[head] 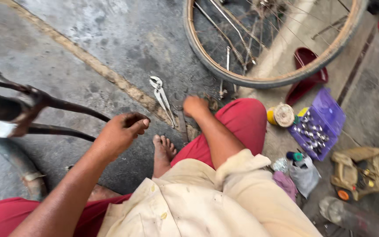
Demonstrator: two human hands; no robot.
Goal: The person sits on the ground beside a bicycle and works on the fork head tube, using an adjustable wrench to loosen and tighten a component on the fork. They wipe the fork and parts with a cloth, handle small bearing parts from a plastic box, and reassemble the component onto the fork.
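My left hand (121,131) hovers over the concrete floor with fingers loosely curled and nothing visible in it, close to the thin rusty frame tubes (66,107) of a bicycle at left. My right hand (195,106) reaches forward past my red-trousered knee (242,120), fingers bent down at the ground beside a pair of pliers (162,98); what it touches is hidden. My bare foot (163,151) rests between the two arms.
A bicycle wheel (268,81) stands at the top. At right lie a purple box of small metal parts (319,125), a round yellow spool (281,115), a dark red dish (305,74), a tan tool pouch (359,169) and plastic bags (301,173).
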